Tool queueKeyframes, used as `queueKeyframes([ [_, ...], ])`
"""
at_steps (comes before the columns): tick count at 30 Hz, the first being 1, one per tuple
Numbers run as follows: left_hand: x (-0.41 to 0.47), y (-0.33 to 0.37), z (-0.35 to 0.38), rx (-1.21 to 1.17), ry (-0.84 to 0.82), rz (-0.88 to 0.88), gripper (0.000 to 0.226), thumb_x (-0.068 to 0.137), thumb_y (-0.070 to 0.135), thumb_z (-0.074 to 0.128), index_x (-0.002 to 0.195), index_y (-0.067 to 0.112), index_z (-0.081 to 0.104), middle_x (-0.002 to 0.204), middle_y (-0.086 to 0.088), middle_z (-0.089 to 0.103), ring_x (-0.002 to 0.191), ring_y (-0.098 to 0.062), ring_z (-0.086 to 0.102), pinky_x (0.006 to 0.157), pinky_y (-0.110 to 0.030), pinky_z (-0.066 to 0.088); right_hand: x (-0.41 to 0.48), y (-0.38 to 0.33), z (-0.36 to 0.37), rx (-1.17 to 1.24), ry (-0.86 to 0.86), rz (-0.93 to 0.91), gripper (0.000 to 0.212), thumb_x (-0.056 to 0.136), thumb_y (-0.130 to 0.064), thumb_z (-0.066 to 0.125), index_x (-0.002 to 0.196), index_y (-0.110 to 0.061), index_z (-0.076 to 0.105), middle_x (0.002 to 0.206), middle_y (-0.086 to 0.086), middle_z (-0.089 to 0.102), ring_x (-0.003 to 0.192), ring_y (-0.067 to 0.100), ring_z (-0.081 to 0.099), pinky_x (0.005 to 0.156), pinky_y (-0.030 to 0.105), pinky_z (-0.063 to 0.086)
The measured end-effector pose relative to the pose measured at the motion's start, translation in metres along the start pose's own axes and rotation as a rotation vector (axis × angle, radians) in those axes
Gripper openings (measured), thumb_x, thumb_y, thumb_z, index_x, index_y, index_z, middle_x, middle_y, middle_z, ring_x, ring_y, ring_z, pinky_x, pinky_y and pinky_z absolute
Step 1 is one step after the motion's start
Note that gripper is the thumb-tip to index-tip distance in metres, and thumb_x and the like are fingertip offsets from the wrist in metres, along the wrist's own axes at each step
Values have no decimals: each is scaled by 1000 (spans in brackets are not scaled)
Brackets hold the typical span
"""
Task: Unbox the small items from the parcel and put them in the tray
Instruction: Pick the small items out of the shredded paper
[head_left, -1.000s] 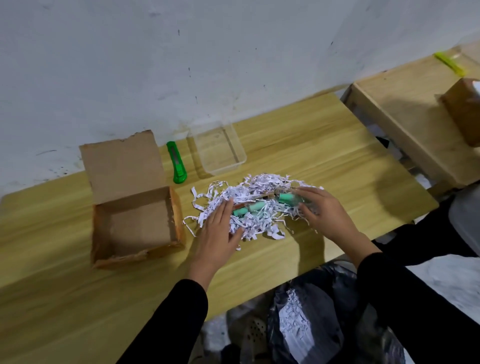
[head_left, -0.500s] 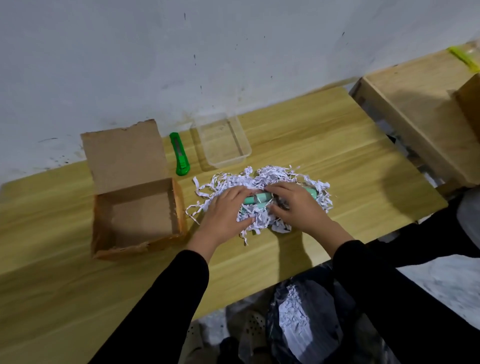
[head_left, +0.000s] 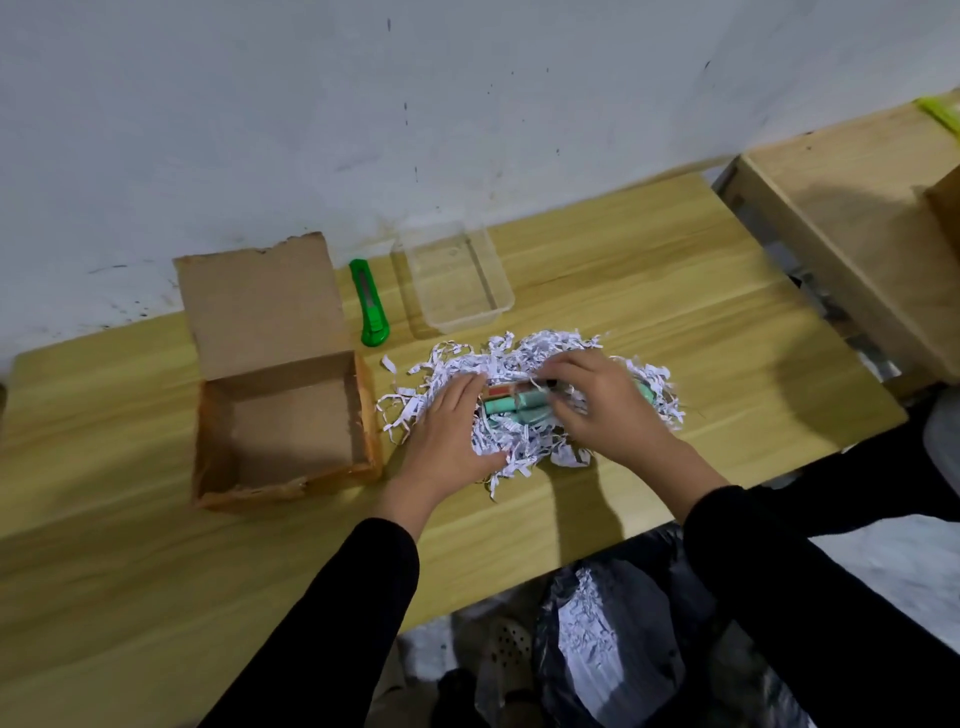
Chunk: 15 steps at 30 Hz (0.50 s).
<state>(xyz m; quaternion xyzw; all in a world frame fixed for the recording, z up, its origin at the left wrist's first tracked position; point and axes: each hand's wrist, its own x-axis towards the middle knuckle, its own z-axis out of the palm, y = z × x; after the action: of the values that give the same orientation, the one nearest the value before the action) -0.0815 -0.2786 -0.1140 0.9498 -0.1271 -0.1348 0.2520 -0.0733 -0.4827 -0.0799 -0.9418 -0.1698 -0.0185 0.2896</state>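
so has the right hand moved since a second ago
Yes. The right hand has shifted left over the shredded paper, toward the cardboard box, and now lies close to the left hand over the green tubes.

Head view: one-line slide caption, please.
Both hands, left hand and right hand, gather green tubes from shredded paper between the empty cardboard box and clear tray.

The table (head_left: 649, 291) is pale, smooth wood-grain; the open box (head_left: 270, 364) is matt brown cardboard with ragged edges. White shredded paper (head_left: 524, 447) lies beside a clear plastic tray (head_left: 498, 306) and a glossy green plastic cutter (head_left: 370, 306).
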Motion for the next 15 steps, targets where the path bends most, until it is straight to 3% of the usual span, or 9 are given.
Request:
queueKeyframes([
  [4, -1, -1, 0, -30, 10, 1, 96, 73, 40, 72, 148, 21, 15, 157, 3, 15, 146, -14, 8, 117, -35, 16, 10, -13, 21, -60, -219, -97, 38, 83, -17, 60, 120, -11, 59, 120, 7, 62, 109, 27, 57, 91, 40, 50],
  [7, -1, 3, 1, -26, -2, -11, 99, 73, 42, 73, 149, 21, 13, 158, 2, 13, 146, -14, 5, 118, -35, 13, 9, 1, 10, -82, -281, 66, 54, 84, -34, 61, 133, -17, 47, 138, 4, 49, 124, 24, 46, 101, 39, 42],
  [10, -1, 5, 2, 2, -12, -28, 102, 73, 48, 71, 149, 19, 10, 159, 3, 8, 146, -13, 2, 118, -33, 10, 4, 20, -5, -147, -349, 138, 67, 79, -41, 66, 137, -18, 40, 141, 5, 45, 128, 25, 41, 105, 39, 37],
  [15, -4, 4, 5, 37, -41, -32, 104, 75, 55, 65, 150, 19, 4, 159, 4, -2, 146, -11, -6, 118, -31, 4, 0, 27, -20, -110, -210, 132, 61, 70, -27, 77, 124, -9, 55, 124, 15, 58, 117, 34, 49, 96, 40, 41],
])
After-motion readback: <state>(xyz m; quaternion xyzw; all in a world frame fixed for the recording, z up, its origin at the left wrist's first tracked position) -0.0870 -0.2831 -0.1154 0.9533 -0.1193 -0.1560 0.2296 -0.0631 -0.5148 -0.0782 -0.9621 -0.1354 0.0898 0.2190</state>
